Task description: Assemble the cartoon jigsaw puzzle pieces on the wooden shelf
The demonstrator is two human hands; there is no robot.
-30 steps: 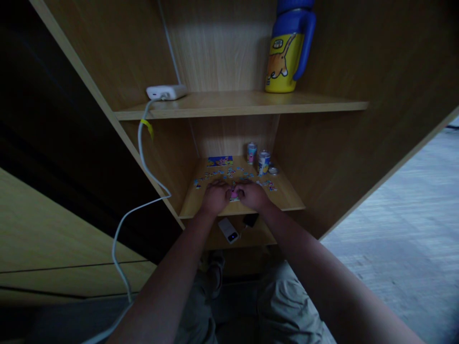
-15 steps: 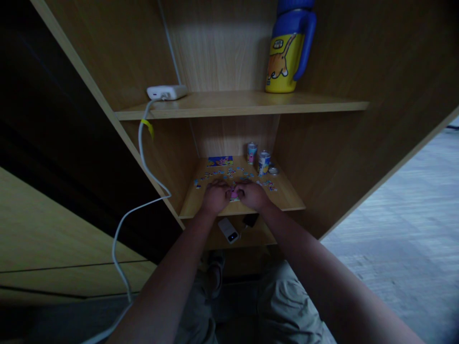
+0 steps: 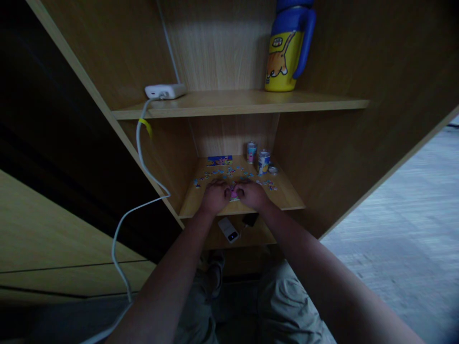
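Observation:
My left hand [image 3: 216, 196] and my right hand [image 3: 252, 194] meet over the wooden shelf board, fingers curled inward. Between them shows a small pink joined patch of jigsaw puzzle [image 3: 234, 193], its edges pinched at both sides and partly covered by my fingers. Loose jigsaw pieces [image 3: 230, 171] lie scattered in an arc behind my hands, with more pieces [image 3: 269, 185] off to the right. A colourful picture card [image 3: 220, 161] lies flat at the back.
Two small printed cans [image 3: 251, 152] [image 3: 264, 162] stand at the back right beside a round metal lid [image 3: 273, 170]. Above are a blue-yellow mug [image 3: 285, 55] and a white charger [image 3: 165, 91] with a hanging cable [image 3: 116, 234]. A phone [image 3: 228, 230] lies on the shelf below.
The view has shifted very slightly. Both hands stay at the pink puzzle patch, with hardly any visible finger movement.

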